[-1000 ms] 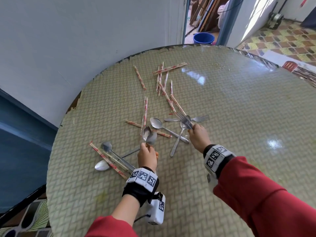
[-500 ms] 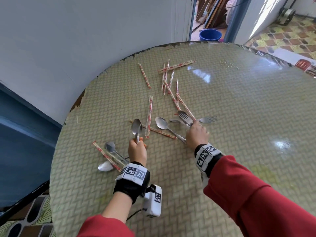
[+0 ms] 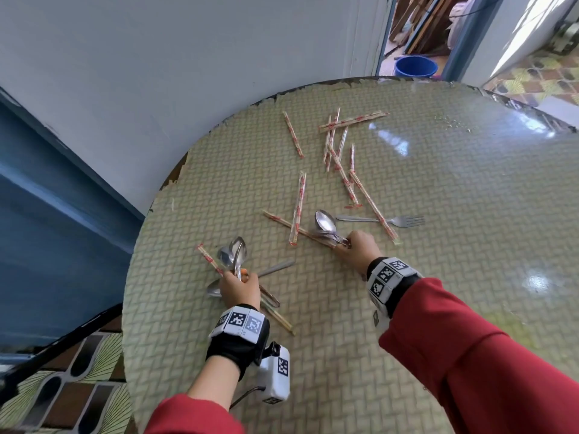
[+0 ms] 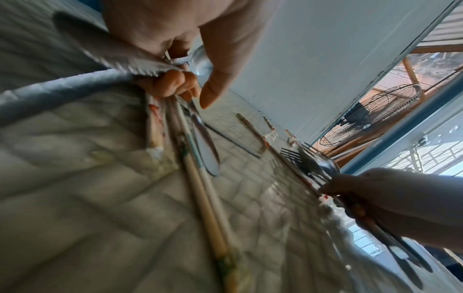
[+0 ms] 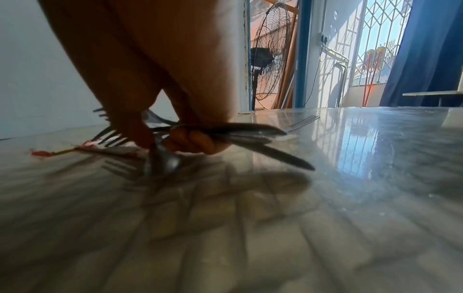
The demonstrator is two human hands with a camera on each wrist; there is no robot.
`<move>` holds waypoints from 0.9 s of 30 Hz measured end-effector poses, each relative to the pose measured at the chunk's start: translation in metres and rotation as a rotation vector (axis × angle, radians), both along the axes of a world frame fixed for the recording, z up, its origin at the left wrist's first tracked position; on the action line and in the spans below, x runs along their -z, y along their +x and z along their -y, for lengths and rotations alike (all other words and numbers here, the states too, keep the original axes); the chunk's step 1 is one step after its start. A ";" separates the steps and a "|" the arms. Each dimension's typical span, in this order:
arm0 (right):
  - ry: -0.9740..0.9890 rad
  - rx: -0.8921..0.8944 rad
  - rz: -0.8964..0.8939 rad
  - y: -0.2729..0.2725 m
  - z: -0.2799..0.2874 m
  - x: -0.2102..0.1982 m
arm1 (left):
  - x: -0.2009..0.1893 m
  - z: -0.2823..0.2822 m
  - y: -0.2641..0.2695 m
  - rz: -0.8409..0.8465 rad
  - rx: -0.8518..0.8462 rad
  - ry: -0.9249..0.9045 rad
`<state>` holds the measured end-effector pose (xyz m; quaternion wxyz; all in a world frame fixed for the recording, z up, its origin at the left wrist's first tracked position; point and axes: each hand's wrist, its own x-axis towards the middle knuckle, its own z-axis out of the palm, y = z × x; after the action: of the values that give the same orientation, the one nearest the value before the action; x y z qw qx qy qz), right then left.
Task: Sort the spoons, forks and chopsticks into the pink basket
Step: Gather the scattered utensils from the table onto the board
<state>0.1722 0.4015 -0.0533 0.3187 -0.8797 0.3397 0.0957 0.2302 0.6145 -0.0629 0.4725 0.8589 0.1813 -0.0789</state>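
Steel spoons (image 3: 235,253) gripped upright in left hand (image 3: 239,288), near-left on table (image 3: 438,277). Right hand (image 3: 357,250) clutches forks and spoon (image 3: 326,222) mid-table. Chopsticks (image 3: 341,145) scattered far; lone fork (image 3: 404,220) right.

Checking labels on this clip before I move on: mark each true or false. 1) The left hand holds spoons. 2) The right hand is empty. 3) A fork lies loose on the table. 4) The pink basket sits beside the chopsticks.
1) True: the left hand grips spoons.
2) False: the right hand grips a bundle of cutlery.
3) True: a fork lies on the table.
4) False: no basket shows in any view; only scattered chopsticks.
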 end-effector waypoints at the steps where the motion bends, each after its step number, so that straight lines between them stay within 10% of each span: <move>1: 0.001 0.012 -0.004 -0.001 -0.002 -0.002 | 0.000 -0.003 0.000 0.007 -0.011 -0.002; 9: 0.390 0.177 0.304 -0.011 -0.030 -0.018 | 0.009 -0.028 0.001 0.022 -0.108 0.045; 27: 0.541 0.183 0.358 -0.058 -0.060 -0.018 | -0.025 -0.032 -0.007 -0.055 -0.022 -0.083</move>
<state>0.1139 0.4618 -0.0356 0.6027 -0.7318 0.3181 -0.0027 0.2231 0.6465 -0.0382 0.5033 0.8340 0.2003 -0.1049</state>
